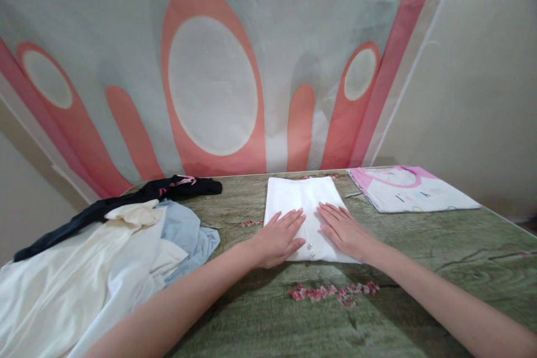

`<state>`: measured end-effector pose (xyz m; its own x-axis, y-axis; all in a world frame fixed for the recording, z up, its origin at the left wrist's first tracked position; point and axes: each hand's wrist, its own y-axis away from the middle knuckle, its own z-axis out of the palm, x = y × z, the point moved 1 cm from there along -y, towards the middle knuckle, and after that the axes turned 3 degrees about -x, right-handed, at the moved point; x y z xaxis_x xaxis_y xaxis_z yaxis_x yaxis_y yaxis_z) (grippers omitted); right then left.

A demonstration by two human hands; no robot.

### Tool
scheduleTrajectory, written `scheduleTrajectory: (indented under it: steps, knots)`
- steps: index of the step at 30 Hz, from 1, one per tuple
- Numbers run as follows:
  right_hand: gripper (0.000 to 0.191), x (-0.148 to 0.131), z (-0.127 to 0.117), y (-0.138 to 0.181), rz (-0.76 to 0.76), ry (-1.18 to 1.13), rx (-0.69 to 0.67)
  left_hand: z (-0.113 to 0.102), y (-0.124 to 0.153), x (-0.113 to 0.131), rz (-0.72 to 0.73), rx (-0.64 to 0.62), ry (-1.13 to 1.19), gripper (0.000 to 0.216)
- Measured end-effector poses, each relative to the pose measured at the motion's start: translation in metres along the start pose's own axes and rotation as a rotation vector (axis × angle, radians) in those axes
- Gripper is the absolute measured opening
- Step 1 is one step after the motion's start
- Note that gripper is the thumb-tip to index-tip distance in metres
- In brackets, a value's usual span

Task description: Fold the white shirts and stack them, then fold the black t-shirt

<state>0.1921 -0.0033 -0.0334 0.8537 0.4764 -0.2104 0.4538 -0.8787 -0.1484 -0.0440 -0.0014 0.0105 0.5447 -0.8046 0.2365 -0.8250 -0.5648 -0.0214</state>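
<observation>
In the head view, we take the folded white shirt [289, 193] as the centre of the clock, and twelve o'clock points to the backdrop [285, 11], which is grey with coral shapes. The shirt lies on the green wood-patterned tabletop [403, 235], and two small round buttons [309, 246] show on it toward six o'clock.

Our left hand [281, 238] rests on the eight o'clock side of the shirt, palm down, the fingers loosely extended and the thumb apart from them. Our right hand [344, 232] lies flat on the side between three and four o'clock, also with extended fingers. Both hands touch the shirt but neither grips it, and a strip of white fabric is visible between them.

Between two and three o'clock, well apart from the shirt, we see a flat pink-and-white T-shirt [419, 193] with printed letters [400, 198]. Near eight o'clock there is a loose cream garment [71, 285]. At nine o'clock we find a crumpled light blue garment [184, 224], and beyond it a black garment [134, 197] with a pink print. Toward five o'clock, pink blossoms [319, 292] are printed on the tabletop.
</observation>
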Motion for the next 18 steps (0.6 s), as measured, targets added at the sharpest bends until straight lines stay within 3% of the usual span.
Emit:
scheduleTrajectory:
  steps: [5,12,15,18]
  knots:
    - [0.054,-0.033,-0.010,0.019,-0.215,-0.059,-0.070,0.008,0.034,0.009,-0.028,-0.071,-0.060,0.065]
    - [0.061,-0.032,-0.015,0.036,-0.247,-0.005,-0.106,0.013,0.038,0.000,-0.028,-0.026,-0.097,0.062]
    - [0.059,-0.033,-0.018,0.040,-0.278,-0.032,-0.059,0.010,0.040,0.004,-0.002,0.009,-0.118,0.051]
    - [0.045,-0.038,-0.020,0.042,-0.351,-0.060,0.016,0.005,0.044,0.013,0.030,0.016,-0.141,0.036]
